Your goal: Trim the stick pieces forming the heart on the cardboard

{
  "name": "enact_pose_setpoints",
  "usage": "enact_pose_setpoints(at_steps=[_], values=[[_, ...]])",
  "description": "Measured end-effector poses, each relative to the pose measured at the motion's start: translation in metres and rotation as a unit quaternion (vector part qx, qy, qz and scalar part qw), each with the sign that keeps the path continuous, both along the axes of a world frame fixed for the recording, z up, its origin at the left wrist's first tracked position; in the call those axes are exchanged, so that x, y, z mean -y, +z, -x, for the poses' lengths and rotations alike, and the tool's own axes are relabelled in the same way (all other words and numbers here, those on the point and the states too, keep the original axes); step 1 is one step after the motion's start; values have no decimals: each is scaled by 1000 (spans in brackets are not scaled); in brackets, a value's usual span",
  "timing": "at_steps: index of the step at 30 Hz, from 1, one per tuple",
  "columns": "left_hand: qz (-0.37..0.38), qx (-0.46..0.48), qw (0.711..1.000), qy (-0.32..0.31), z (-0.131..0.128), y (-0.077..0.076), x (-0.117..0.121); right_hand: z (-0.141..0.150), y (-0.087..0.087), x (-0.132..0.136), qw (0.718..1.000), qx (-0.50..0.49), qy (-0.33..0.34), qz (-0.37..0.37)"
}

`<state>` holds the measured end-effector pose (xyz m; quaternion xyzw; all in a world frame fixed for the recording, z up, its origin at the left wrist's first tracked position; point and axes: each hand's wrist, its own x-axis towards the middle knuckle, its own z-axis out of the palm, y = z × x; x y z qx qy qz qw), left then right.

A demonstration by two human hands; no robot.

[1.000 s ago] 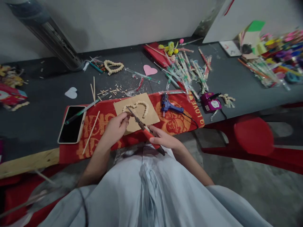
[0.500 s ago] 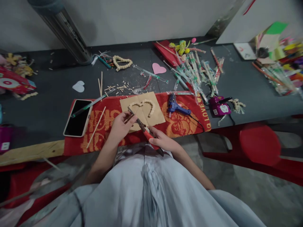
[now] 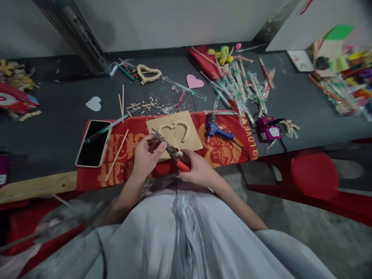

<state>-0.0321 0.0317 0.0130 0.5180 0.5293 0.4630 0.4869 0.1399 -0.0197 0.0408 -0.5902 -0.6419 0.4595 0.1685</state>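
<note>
Pliers (image 3: 173,151) with red on the handles are near the table edge, at the middle of the scene, slanting from the right hand (image 3: 197,167) toward the far left, above the near part of a sheet of brown card (image 3: 195,142). The right hand's fingers are wrapped around the handles; the left hand (image 3: 147,155) is raised beside the tips, thumb and fingers curled close to the metal, and I cannot tell whether they pinch anything. On the card, just beyond the pliers, lies a heart outline (image 3: 188,130) of small pale pieces, open on its near side. Card and outline rest on a red towel (image 3: 159,169) with orange patterning. Left on the towel are a thin wooden stick (image 3: 116,155) and a phone (image 3: 90,150) with a green-ended tube (image 3: 106,128) lying across it; right of the card is a blue glue gun (image 3: 220,132). Farther away, short cut pieces (image 3: 148,104) are scattered on the dark table (image 3: 58,120), with a pink paper heart (image 3: 194,81) beyond them to the right and a closed pale heart frame (image 3: 157,74) to the far left
</note>
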Motion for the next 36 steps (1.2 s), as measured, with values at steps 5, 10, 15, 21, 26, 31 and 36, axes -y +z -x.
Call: enact_pose_setpoints(at_steps=[5, 10, 15, 21, 26, 31, 36], values=[[-5, -39, 998, -46, 14, 2, -4, -1, 4, 0, 999, 37, -9, 4], [-47, -177, 982, -49, 25, 7, -3, -3, 3, -1, 999, 44, -17, 7], [-110, -271, 955, -49, 26, 12, 0, -3, 3, -2, 999, 48, -11, -2], [-115, -319, 938, -74, 25, 17, 4, -3, 5, -4, 998, 70, -1, 0], [-124, -378, 913, -87, 26, 16, 4, -6, 4, -8, 998, 58, 38, -5], [-123, -385, 908, -113, 29, 19, 2, -8, 3, -10, 996, 49, 79, -12], [-66, -281, 950, -118, 32, 14, 0, -10, 4, -9, 993, 54, 97, -29]])
